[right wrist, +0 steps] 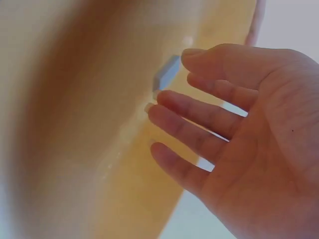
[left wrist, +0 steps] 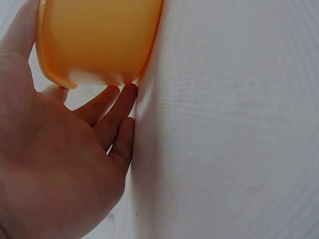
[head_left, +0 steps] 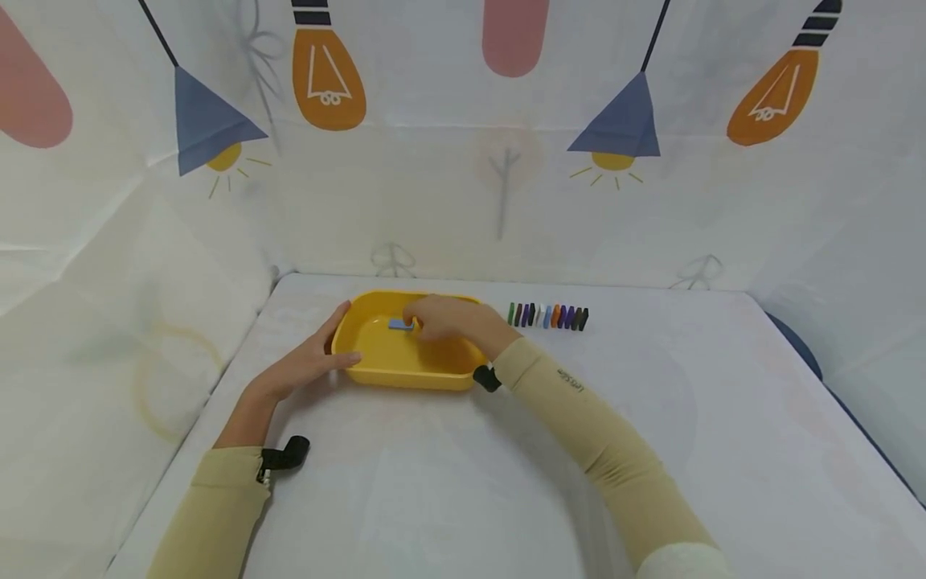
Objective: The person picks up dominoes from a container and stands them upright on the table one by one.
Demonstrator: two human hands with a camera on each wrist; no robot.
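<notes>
A shallow yellow plastic tray (head_left: pixel 405 378) sits on the white table. My left hand (head_left: pixel 311 358) holds its left end, the thumb along the front edge and the fingers against the outer wall; the left wrist view shows the fingertips (left wrist: pixel 130 89) at the tray's wall, low by the tabletop. Inside the tray lies a small flat light-blue block (head_left: pixel 399 324). My right hand (head_left: pixel 452 318) reaches in over the tray from the right, thumb and fingertips right at the block (right wrist: pixel 167 72). In the right wrist view the thumb and fingers are spread apart, with the block's face uncovered.
To the right of the tray, several small domino-like blocks (head_left: pixel 550 315) in mixed colours stand upright in a row. A patterned white cloth (head_left: pixel 448 201) hangs behind the table's back edge and along both sides. A black wrist camera (head_left: pixel 285 454) sits on the left forearm.
</notes>
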